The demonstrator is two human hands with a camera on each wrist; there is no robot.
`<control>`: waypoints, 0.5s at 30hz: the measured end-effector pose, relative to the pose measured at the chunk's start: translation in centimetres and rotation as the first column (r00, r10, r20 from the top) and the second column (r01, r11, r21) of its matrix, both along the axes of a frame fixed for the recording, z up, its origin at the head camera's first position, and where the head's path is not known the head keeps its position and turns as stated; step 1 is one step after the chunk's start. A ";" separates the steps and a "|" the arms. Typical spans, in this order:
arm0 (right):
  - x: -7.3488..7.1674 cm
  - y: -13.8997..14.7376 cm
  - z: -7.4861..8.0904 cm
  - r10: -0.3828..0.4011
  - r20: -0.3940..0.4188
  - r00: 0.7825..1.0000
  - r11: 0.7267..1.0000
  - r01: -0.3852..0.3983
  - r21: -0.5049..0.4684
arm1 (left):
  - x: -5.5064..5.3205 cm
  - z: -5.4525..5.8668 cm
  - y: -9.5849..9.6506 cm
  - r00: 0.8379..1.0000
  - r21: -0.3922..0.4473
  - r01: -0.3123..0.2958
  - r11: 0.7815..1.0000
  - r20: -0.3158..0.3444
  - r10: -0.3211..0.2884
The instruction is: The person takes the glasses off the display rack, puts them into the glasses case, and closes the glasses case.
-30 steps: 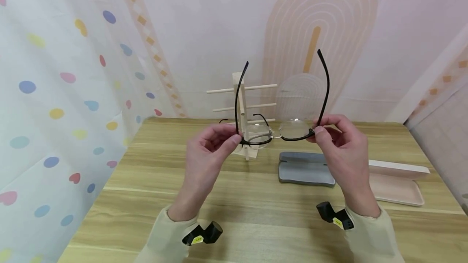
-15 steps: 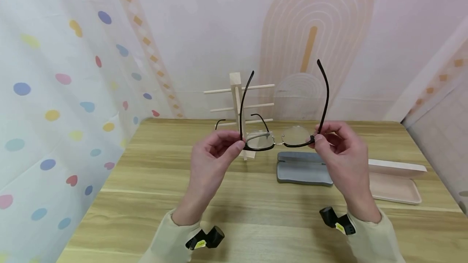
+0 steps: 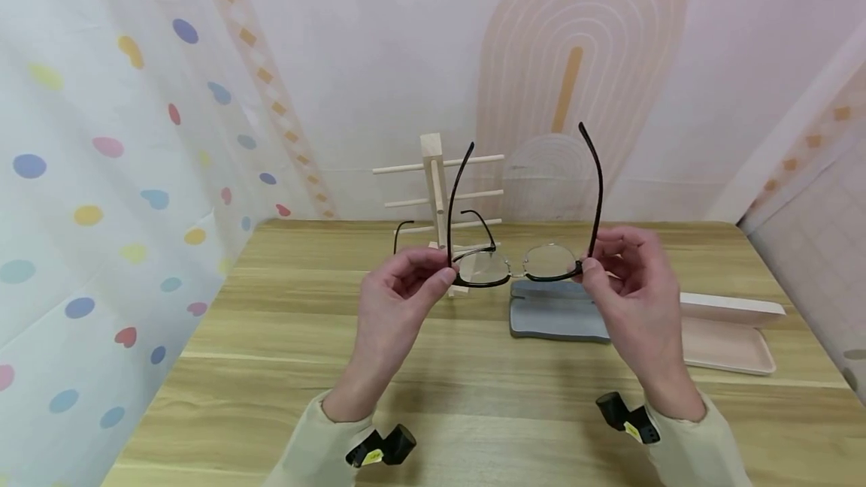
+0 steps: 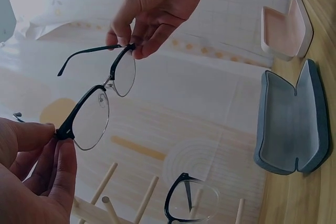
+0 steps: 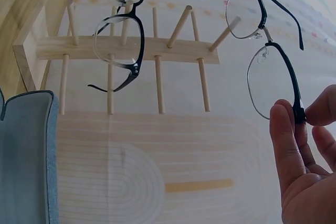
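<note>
A pair of eyeglasses (image 3: 482, 284) with black upper rims and thin metal lower rims is held up over the table, temples unfolded and pointing upward in the head view. My left hand (image 3: 399, 307) pinches it at the left hinge corner between thumb and fingers. At the opposite hinge corner my right hand (image 3: 639, 291) grips it the same way. Behind the glasses stands a wooden display rack (image 3: 431, 147) with several pegs. A second pair of eyeglasses (image 5: 140, 40), dark-rimmed, rests on the rack's lower pegs; in the head view the held pair and left hand partly cover it.
An open grey-blue glasses case (image 3: 558, 318) lies on the wooden table (image 3: 271, 367), right of the rack. Beside it is an open pale pink case (image 3: 731, 344), partly behind my right hand. A patterned curtain (image 3: 379, 58) hangs behind and to the left.
Both hands have lowered the eyeglasses a little, and the temple tips now sit lower. The head view has shifted slightly. Both hands keep their hold.
</note>
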State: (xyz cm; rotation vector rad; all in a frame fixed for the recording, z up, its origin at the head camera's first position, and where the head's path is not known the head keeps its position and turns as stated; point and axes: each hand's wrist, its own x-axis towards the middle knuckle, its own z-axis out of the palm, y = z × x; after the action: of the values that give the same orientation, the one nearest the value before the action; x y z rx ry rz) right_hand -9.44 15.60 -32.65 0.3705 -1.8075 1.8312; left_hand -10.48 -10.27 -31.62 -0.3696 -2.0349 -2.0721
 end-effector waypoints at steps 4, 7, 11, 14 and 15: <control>0.2 0.0 -0.2 -0.010 0.005 1.000 1.000 0.010 0.025 | 0.0 -0.1 -0.1 1.000 -0.005 -0.002 1.000 0.004 0.002; 0.4 0.0 -0.3 -0.011 0.013 1.000 1.000 0.010 0.028 | 0.1 -0.2 -0.1 1.000 -0.003 -0.003 1.000 0.008 0.003; 0.7 0.0 -0.4 -0.034 0.028 0.999 0.998 0.032 0.054 | 0.2 -0.3 -0.1 1.000 0.008 0.001 1.000 0.015 -0.001; 0.8 0.1 -0.4 -0.066 0.047 0.997 0.994 0.062 0.095 | 0.2 -0.4 -0.1 1.000 0.011 0.007 1.000 0.015 -0.007; 0.9 0.1 -0.4 -0.073 0.054 0.996 0.992 0.067 0.104 | 0.2 -0.4 -0.1 1.000 0.010 0.007 1.000 0.015 -0.007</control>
State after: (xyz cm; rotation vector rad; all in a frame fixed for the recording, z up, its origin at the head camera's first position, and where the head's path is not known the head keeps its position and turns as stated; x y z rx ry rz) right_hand -8.53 15.68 -33.03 0.2903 -1.9340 1.7227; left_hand -10.29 -10.35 -32.01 -0.3609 -2.0344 -2.0946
